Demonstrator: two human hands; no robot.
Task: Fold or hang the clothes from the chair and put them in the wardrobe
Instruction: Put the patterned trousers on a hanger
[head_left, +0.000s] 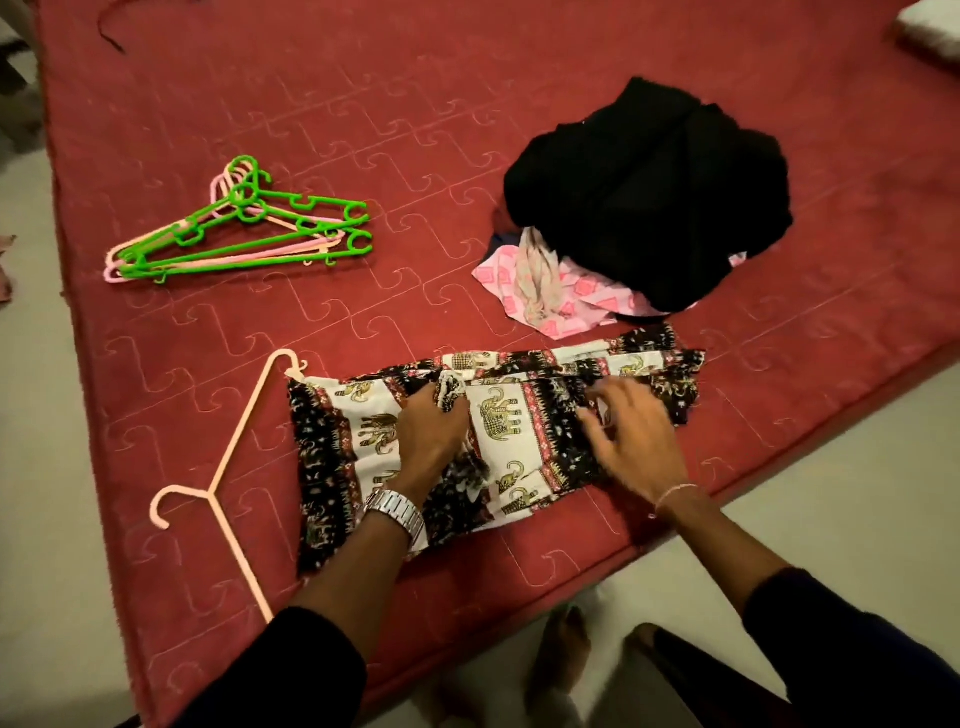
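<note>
- Printed garment (498, 431): elephant pattern in black, white and red, lying flat at lower centre of the frame on the red bedcover (363, 93), close to its near edge. It looks partly folded already, a long strip running left to right.
- My left hand (428, 434): on the middle of the garment, fingers curled round a bunched bit of its cloth, perhaps a drawstring. Metal watch (396, 512) on that wrist.
- My right hand (631, 441): on the right part of the garment, fingers spread and relaxed, grasping nothing that I can make out; the hand is slightly blurred.
- Pink hanger (228, 467): single, lower left of the frame, one tip touching the garment's left corner.
- Hangers (244, 223): a loose bundle, green and pink, upper left, well apart from the garment.
- Black clothes (654, 192): a heap at upper right, lying on top of a pink cloth (582, 296), just beyond the garment.
- Step in hand, as I judge it: folding this garment; the heap is yet to be done and nothing has gone to the wardrobe, which is out of view.
- Next move calls for: tucking the loose bunch in, smoothing the strip flat, then bringing one end over the other with edges matched.
</note>
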